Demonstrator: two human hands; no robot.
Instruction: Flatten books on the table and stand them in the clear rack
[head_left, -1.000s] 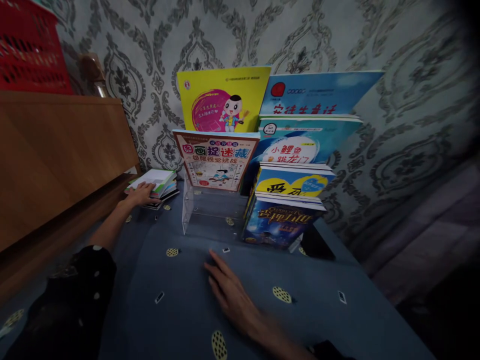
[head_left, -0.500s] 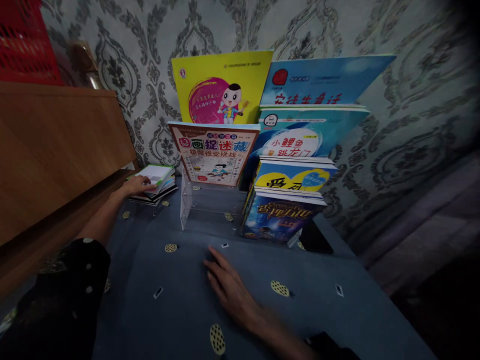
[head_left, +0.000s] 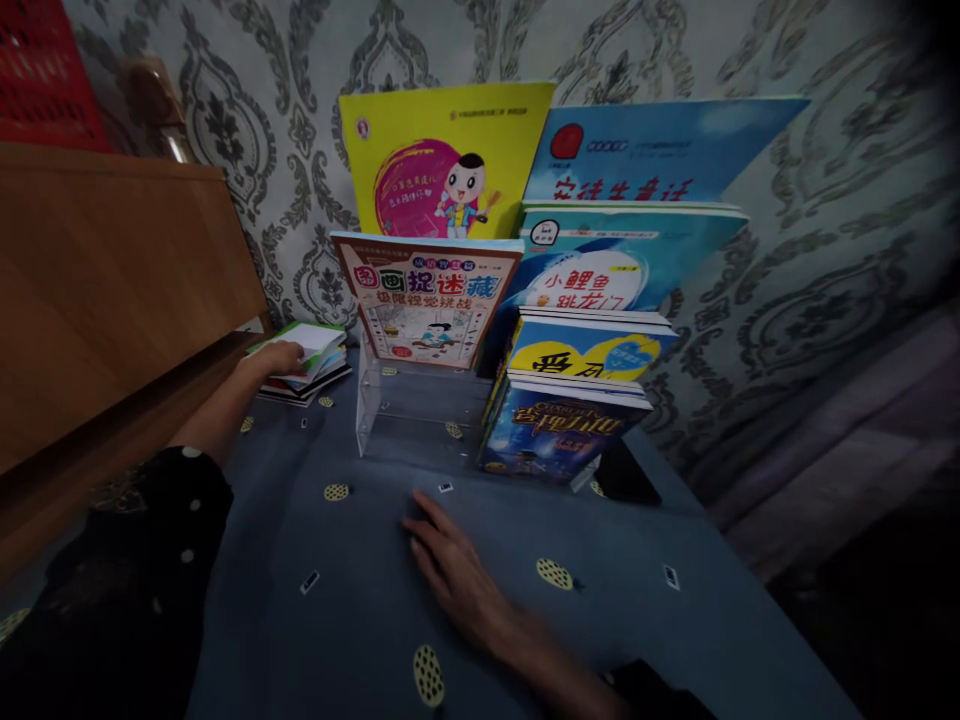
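Note:
At the left, my left hand [head_left: 279,360] reaches to a low stack of books [head_left: 296,388] lying on the table. Its fingers are bent together at the near edge of the top book [head_left: 311,338], which has a white and green cover; the thumb is hard to make out. My right hand [head_left: 454,570] rests on the dark blue tablecloth [head_left: 360,590], fingers stretched out and nothing in them. Beyond it stands a clear stepped book rack [head_left: 409,405]. A brown-framed picture book [head_left: 427,310] stands on its left side, before a yellow book [head_left: 442,110].
The rack's right side carries a blue book [head_left: 637,150], teal books [head_left: 637,250], yellow-and-blue books [head_left: 592,345] and dark blue books [head_left: 555,430]. A black flat object [head_left: 630,475] lies beside them. A wooden cabinet [head_left: 112,290] borders the left, under a red basket [head_left: 45,80].
My left hand has moved slightly over the top book, and its fingers look more bent. My right hand stays on the cloth. The view has shifted a little.

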